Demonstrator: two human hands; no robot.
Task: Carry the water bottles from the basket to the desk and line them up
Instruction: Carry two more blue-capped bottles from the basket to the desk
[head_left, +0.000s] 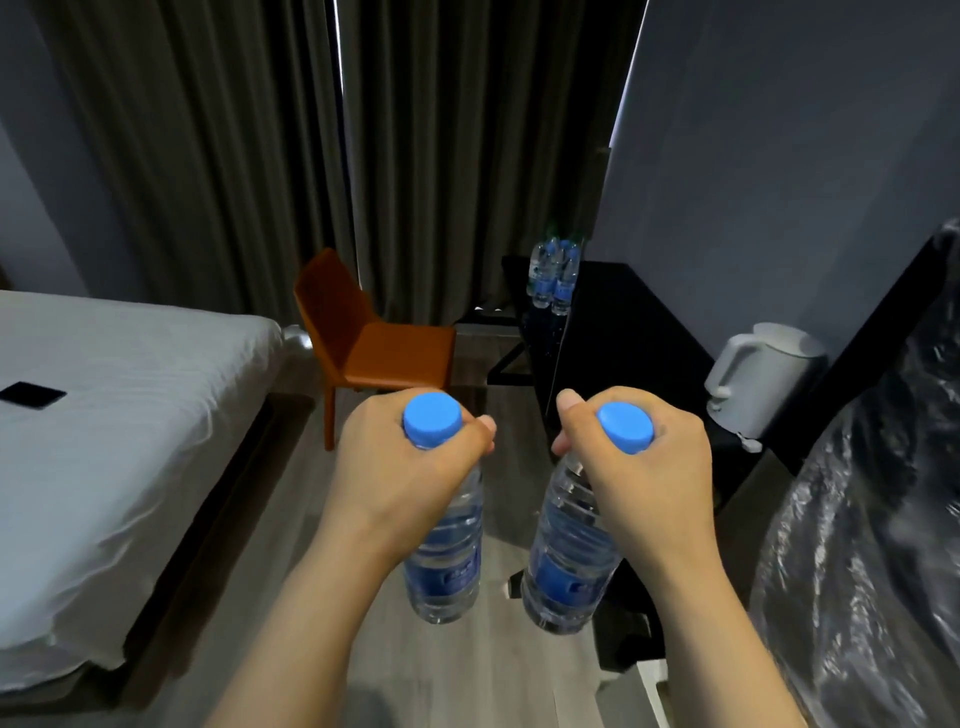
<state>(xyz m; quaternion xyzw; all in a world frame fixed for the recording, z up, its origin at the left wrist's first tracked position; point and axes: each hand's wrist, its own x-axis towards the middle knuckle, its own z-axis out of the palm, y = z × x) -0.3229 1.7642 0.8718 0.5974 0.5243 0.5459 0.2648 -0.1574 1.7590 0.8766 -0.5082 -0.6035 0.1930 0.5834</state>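
Where the hands are: both held out in front of the person, above the wood floor (291, 545), side by side but apart.
Left hand (410, 467): fingers curled tight round the neck of the left bottle (447, 561), just under its blue left cap (432, 418).
Right hand (639, 467): clenched the same way round the neck of the right bottle (566, 566), thumb raised beside the blue right cap (625, 426).
Left bottle: clear plastic with a blue label, hanging roughly upright, off the floor.
Right bottle: same kind, its base tilted a little towards the left bottle; the two do not touch.
Desk (639, 338): black, running along the right-hand wall, ahead of the right hand.
Desk bottles (553, 278): a small cluster with the same blue labels, standing upright and close together at the far end, near the curtains (208, 156); the count is hard to tell.
Kettle (758, 374): white, on the nearer end of the desk against the wall, well apart from the cluster.
Chair (374, 343): orange-brown, on the floor between bed and desk.
Bed (114, 441): white sheets, on the left, with a flat black object (32, 395) lying on it.
Plastic film (872, 519): crinkled and clear, at the right edge.
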